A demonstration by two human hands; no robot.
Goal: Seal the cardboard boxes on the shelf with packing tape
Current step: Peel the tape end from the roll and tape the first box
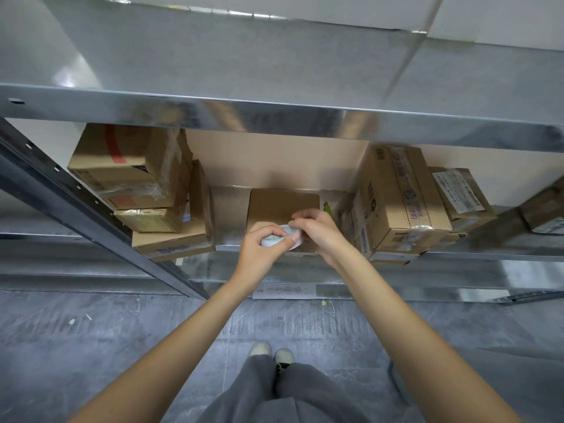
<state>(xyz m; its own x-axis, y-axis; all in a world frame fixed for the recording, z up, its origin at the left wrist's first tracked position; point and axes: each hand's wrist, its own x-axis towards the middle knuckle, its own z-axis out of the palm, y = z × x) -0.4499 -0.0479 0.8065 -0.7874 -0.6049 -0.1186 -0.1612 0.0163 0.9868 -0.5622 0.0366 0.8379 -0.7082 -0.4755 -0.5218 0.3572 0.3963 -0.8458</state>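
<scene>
Fingers of the left hand (265,246) curl round a roll of packing tape (282,237), gripping it, while the right hand (317,229) pinches at the roll's upper edge with fingertips together. Both work just in front of a small cardboard box (282,206) on the metal shelf (488,254). Stacked boxes (137,184) stand left, a taller box (399,196) right.

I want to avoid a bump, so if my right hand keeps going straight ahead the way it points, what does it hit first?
Most likely the plain cardboard box directly behind your right hand, which is pinching at the tape roll. Depth is hard to judge from here.
</scene>
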